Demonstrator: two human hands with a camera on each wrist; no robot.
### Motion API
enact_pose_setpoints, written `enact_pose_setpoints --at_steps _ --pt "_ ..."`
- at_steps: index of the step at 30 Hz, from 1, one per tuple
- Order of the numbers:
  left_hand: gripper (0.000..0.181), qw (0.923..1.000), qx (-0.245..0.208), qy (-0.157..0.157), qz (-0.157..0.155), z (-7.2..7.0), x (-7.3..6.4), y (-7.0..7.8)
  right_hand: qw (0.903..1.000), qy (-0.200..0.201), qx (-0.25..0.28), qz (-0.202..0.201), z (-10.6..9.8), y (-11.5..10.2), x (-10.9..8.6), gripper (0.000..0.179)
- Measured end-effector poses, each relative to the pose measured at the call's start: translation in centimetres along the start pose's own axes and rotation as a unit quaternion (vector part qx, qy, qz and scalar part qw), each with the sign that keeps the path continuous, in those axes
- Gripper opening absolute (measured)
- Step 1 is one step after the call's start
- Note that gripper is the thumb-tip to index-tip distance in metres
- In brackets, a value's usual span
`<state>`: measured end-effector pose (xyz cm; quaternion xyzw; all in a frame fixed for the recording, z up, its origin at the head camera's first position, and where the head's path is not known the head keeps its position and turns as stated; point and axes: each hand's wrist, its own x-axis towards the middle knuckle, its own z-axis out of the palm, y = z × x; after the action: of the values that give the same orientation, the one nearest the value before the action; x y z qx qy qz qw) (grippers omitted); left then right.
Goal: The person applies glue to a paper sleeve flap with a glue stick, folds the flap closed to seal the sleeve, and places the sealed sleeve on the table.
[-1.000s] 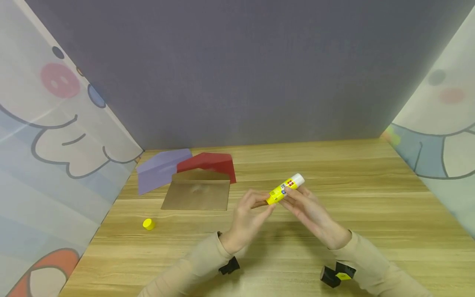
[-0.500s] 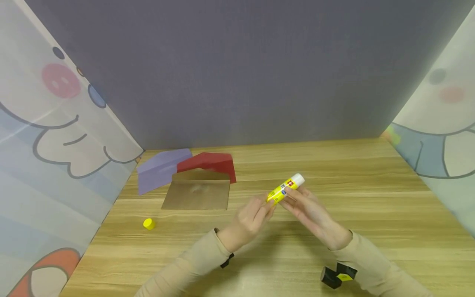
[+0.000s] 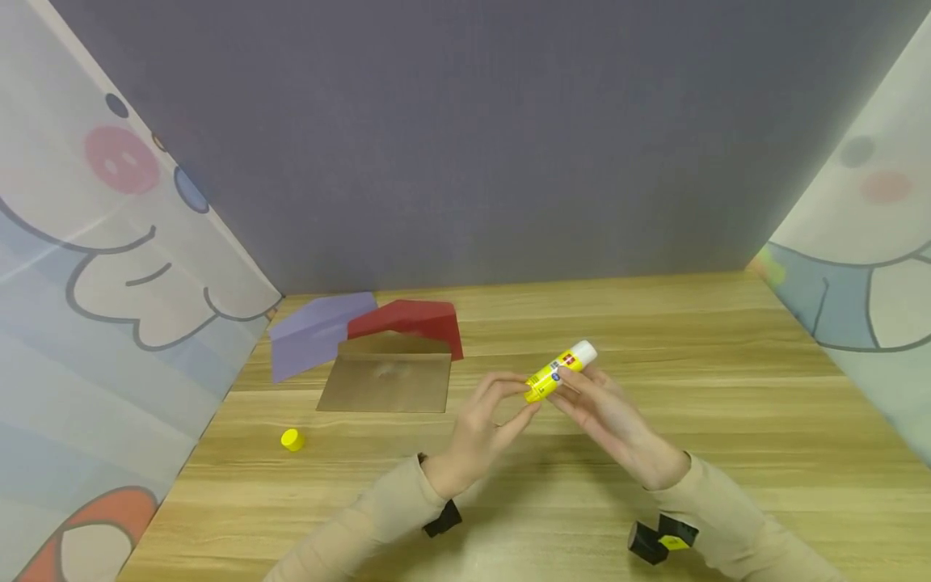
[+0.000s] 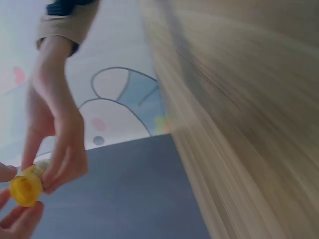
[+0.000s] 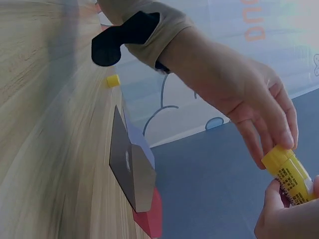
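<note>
A yellow glue stick (image 3: 541, 380) with a white end is held above the wooden table, tilted up to the right in the head view. My right hand (image 3: 627, 428) grips its barrel with thumb and fingers. At the lower yellow end, my left hand (image 3: 471, 444) pinches the base between thumb and fingertips. The right wrist view shows those left fingers on the yellow base (image 5: 277, 158); in the left wrist view this round end (image 4: 25, 191) faces the camera. A loose yellow cap (image 3: 292, 440) rests on the table at left.
Three envelopes with raised flaps lie at the back left: a brown one (image 3: 385, 390) in front, a red one (image 3: 436, 322) partly behind it, and a purple one (image 3: 301, 349). A grey panel (image 3: 494, 145) stands behind the table, with cartoon-printed cloths at both sides.
My left hand's fingers have closed over the base, turned, and then spread back to a pinch at its end. The right hand and the glue stick stay in nearly the same place.
</note>
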<state>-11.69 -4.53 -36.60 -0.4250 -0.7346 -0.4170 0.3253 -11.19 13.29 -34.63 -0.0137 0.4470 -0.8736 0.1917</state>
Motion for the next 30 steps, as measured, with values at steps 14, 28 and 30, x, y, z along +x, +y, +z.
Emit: enact_pose_setpoints --at_steps 14,28,30 --pt "0.028 0.8091 -0.367 -0.014 -0.459 -0.7 0.55 0.67 0.9999 -0.013 0.001 -0.007 -0.15 0.04 -0.01 0.039" --pt "0.028 0.7497 -0.405 0.025 -0.523 -0.45 0.76 0.78 0.9998 0.003 -0.021 -0.002 -0.28 0.28 0.07 0.038" --pt "0.028 0.7604 -0.395 0.028 -0.515 -0.35 0.77 0.86 0.9998 0.005 -0.02 -0.002 -0.29 0.3 0.11 0.038"
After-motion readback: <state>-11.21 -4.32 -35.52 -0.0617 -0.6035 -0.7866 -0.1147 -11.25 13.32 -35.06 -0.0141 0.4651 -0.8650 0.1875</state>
